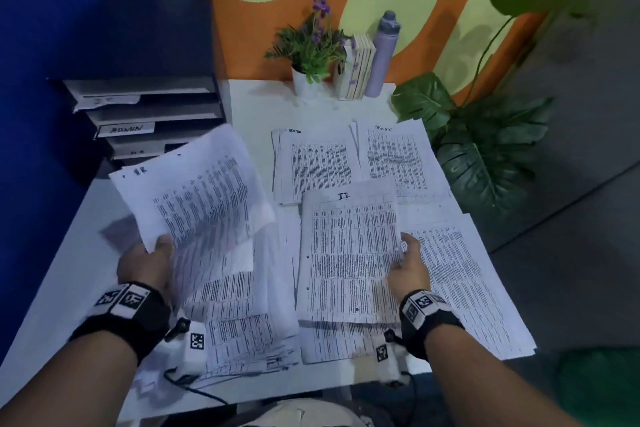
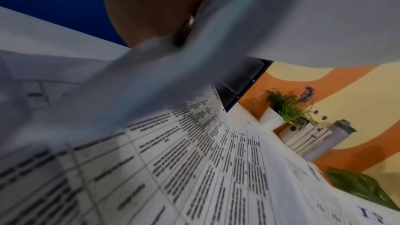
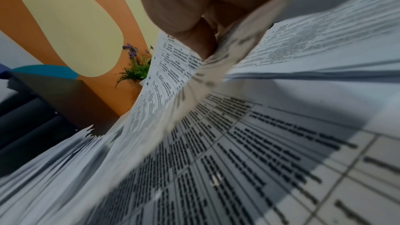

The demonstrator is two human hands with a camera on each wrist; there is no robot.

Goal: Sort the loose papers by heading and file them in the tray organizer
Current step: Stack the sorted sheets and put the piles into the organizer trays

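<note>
While left hand (image 1: 147, 262) lifts sheet (image 1: 197, 184), right hand (image 1: 410, 265) pinches stack (image 1: 349, 253).

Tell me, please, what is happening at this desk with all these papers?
A person is sorting printed sheets on a white table. The left hand holds a lifted sheet by its lower edge, and the right hand grips the right edge of a sheet headed "IT". Two piles lie further back, one headed "ADMIN", the other unreadable. The tray organizer stands at the table's left, with one tray labelled "ADMIN".
</note>
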